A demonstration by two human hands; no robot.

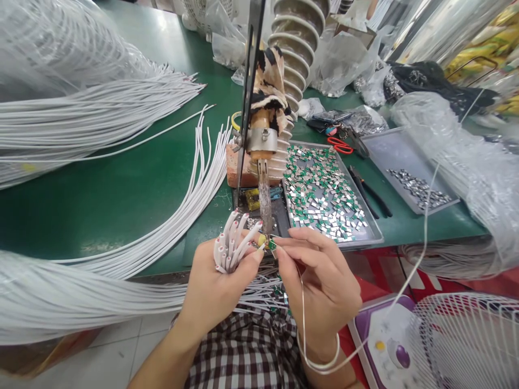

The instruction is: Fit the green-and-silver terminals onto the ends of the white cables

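Note:
My left hand point(214, 286) grips a bunch of white cable ends point(232, 243), fanned upward at the table's near edge. One cable end is pushed forward between thumb and finger. My right hand point(320, 275) pinches a small green chip point(272, 245) against that cable end, just under the tip of a fixed soldering iron point(265, 202). A thin solder wire point(303, 302) runs through my right hand and loops around the wrist.
A metal tray point(375, 233) of several small green and silver chips lies right of the iron. A second tray point(405, 156), pliers point(371, 192) and red scissors point(339, 145) sit further right. White cable bundles point(101, 108) cover the green table point(101, 200). A fan point(470, 340) stands lower right.

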